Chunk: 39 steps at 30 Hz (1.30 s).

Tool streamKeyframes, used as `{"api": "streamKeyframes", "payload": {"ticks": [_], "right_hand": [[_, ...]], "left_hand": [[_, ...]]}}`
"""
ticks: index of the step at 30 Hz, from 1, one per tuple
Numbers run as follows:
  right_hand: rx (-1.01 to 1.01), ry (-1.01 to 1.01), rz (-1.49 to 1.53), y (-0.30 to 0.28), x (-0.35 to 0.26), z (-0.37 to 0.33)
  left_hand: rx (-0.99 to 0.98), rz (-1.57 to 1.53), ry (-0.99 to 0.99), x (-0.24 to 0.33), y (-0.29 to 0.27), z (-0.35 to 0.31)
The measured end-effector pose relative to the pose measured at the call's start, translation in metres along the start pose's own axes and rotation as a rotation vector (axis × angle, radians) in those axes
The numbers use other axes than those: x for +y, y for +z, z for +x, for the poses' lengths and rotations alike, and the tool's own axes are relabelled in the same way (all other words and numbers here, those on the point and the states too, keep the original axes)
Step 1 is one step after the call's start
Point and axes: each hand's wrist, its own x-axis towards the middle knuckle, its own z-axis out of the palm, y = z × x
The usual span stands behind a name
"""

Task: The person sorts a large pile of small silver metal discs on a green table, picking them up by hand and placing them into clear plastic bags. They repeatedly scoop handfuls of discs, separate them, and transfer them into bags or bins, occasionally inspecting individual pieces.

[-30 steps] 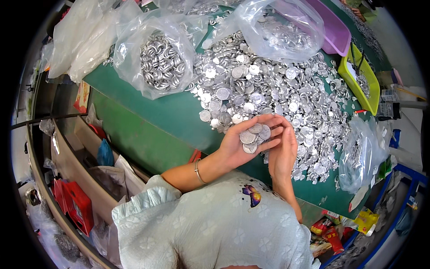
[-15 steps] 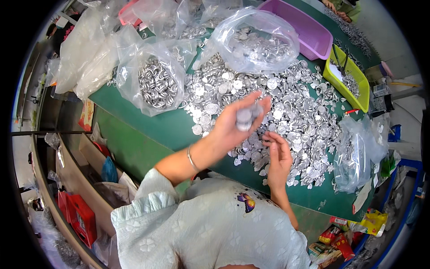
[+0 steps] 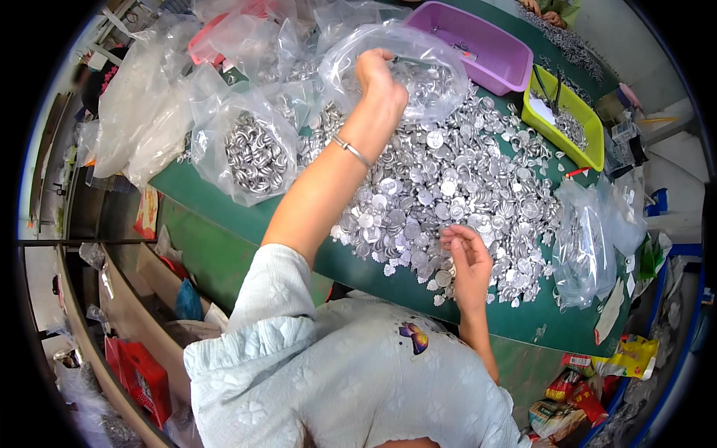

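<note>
My left hand [image 3: 381,82] reaches over the mouth of a clear plastic bag [image 3: 351,56] with silver metal pieces inside. Its fingers bend down into the bag and are mostly hidden, so whether it holds anything does not show. Below the bag spreads a big heap of flat silver metal charms [image 3: 418,198], many round like coins. At the near side of this heap my right hand [image 3: 472,265] is open, fingers loosely bent and thumb apart, with no piece visible in it. A bangle circles my left wrist.
To the left stands a clear bag of ring-like silver pieces [image 3: 258,153]. A purple basket [image 3: 515,84] and a yellow-green basket [image 3: 594,153] with pliers [image 3: 556,93] are at the far right. Another plastic bag [image 3: 586,246] lies right of the heap. A co-worker's hands [image 3: 553,16] show at the top.
My left hand has moved up and away from above the heap, where it held several round silver charms, to the clear bag. My right hand has barely moved.
</note>
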Motion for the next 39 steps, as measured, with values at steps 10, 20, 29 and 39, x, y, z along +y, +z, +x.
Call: {"api": "streamKeyframes", "payload": {"ticks": [10, 20, 29, 39], "right_hand": [[0.278, -0.293, -0.78, -0.036, -0.008, 0.003], [0.265, -0.352, -1.027, -0.044, -0.009, 0.003], [0.393, -0.332, -1.055, -0.066, -0.001, -0.013], [0.463, -0.431, -1.283, -0.077, -0.001, 0.048]], "left_hand": [[-0.788, 1.087, 0.254, -0.011, -0.094, -0.116], [-1.004, 1.883, 0.717, -0.025, -0.156, -0.141], [-0.967, 1.791, 0.652, -0.022, -0.171, -0.157], [-1.012, 1.538, 0.69, -0.03, -0.132, -0.151]]}}
